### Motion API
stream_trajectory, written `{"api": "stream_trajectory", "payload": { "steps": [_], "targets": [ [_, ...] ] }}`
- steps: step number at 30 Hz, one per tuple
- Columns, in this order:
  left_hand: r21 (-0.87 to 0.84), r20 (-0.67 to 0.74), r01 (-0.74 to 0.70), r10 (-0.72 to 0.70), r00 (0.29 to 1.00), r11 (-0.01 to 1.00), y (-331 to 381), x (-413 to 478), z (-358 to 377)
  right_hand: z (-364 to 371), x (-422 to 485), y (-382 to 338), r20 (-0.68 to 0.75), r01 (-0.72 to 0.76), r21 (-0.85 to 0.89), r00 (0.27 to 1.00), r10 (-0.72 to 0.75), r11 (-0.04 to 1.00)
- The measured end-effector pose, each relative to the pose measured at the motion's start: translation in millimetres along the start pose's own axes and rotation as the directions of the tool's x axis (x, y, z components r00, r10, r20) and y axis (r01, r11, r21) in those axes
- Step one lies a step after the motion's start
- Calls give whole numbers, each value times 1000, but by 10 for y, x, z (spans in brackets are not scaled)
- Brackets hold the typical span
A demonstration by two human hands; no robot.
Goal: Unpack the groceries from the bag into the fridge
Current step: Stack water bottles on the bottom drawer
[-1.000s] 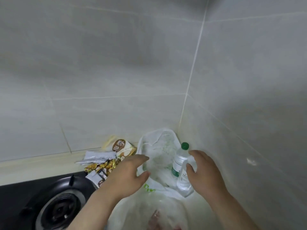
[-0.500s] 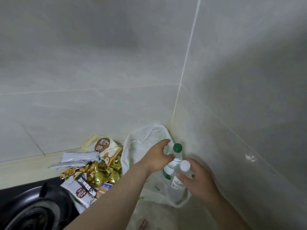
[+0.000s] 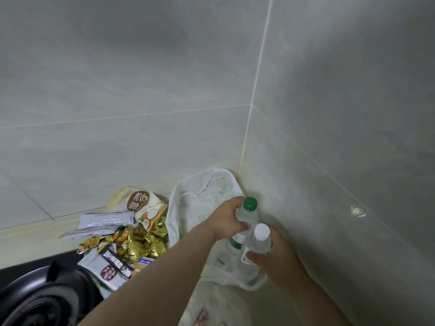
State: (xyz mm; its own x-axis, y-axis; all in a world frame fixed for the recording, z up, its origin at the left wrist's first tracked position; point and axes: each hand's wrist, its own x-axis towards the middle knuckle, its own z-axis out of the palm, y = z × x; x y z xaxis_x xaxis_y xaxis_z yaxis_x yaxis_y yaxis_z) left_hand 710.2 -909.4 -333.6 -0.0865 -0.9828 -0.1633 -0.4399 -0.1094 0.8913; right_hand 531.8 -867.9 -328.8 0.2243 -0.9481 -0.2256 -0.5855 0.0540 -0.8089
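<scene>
Over crinkly white bag [image 3: 204,191], left hand [image 3: 226,220] grips green-capped bottle [image 3: 248,215], right hand [image 3: 280,257] apparently clasps white-capped bottle [image 3: 260,240].

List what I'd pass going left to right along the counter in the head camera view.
Gas burner → snack packets → left hand → green-capped bottle → white-capped bottle → right hand. The plastic bag lies under both bottles, so it is left out.
</scene>
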Motion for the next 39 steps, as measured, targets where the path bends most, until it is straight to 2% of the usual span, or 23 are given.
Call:
{"api": "stream_trajectory", "payload": {
  "steps": [4, 10, 14, 17, 22, 28, 33, 39],
  "targets": [
    [58, -49, -23, 26, 998, 998, -8, -51, 7, -37, -15, 70, -60, 12, 30, 998, -10, 999],
    [-53, -265, -53, 37, 963, 997, 37, -354, -22, -171, -104, -42, -167, 131, 125, 980, -109, 984],
    [-167, -367, -110, 42, 929, 980, 214, -683, -267, -250, -189, -222, -174, 231, 224, 965, -194, 947],
    [-167, -434, -136, 51, 900, 977, 317, -1021, -480, -271, -253, -405, -128, 295, 286, 955, -269, 912],
    [-176, -584, -141, 12, 812, 974, 371, -1646, -781, -189, -379, -741, -6, 348, 348, 929, -369, 871],
    [-272, -690, -158, -79, 720, 949, 275, -2427, -993, 174, -562, -1136, 131, 304, 464, 905, -404, 832],
    [-310, -772, -225, -106, 627, 924, 144, -3180, -1028, 597, -848, -1451, 263, 278, 557, 835, -484, 782],
    [-273, -869, -215, -145, 473, 938, 45, -4288, -1009, 1084, -1422, -1766, 407, 251, 633, 697, -591, 733]
  ]
}}
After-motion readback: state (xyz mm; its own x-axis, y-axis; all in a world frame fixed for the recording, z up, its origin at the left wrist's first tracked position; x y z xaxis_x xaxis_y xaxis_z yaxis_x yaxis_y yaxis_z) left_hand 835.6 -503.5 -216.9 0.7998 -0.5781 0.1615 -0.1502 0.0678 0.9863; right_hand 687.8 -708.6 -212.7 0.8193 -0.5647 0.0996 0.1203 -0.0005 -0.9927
